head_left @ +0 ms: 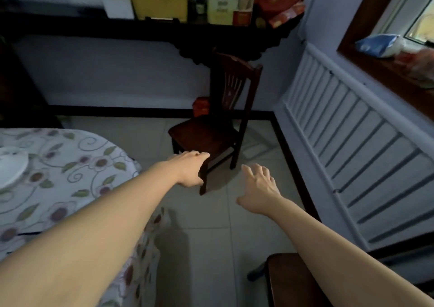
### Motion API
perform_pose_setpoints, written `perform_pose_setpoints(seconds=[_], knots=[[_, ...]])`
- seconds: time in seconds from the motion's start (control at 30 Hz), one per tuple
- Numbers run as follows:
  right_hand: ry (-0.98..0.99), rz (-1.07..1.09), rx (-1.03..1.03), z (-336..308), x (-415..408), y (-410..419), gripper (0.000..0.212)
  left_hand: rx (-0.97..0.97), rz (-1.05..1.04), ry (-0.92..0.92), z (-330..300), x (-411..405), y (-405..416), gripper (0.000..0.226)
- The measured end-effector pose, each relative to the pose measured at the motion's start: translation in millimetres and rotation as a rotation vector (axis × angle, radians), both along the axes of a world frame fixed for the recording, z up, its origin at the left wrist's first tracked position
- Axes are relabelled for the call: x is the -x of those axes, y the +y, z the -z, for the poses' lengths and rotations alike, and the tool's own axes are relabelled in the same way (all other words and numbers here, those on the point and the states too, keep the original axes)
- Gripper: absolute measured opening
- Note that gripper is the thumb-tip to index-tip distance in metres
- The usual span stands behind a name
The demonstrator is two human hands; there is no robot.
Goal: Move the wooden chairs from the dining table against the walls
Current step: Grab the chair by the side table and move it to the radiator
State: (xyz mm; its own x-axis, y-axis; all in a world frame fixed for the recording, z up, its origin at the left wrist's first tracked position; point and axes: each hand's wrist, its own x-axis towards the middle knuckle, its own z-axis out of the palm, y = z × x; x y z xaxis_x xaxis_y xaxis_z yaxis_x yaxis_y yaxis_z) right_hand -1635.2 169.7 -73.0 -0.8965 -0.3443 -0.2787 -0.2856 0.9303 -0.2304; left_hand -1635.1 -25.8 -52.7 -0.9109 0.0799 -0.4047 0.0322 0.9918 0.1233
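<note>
Wooden chair (206, 133) near wall, left hand (191, 169) grip at its seat corner unclear, right hand (258, 187) spread, empty

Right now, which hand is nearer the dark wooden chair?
Left. The left hand is at the dark wooden chair seat's front corner; the right hand hangs open beside it, apart.

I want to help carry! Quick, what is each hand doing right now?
Left hand: at the front corner of the wooden chair; whether it grips cannot be told.
Right hand: open, fingers spread, holding nothing.
</note>
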Motion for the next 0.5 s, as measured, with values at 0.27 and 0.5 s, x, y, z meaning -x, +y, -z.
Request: perform_pose_setpoints(seconds=[0.27, 0.5], knots=[[0.027, -0.056, 0.011, 0.7, 58.5, -43.1, 0.080, -0.035, -0.084, 0.008, -5.2, 39.9, -38.3, 0.084], [0.035, -0.065, 0.057, -3.2, 155.1, -63.2, 0.091, -0.071, -0.129, 0.011, -9.9, 126.5, -44.0, 0.085]])
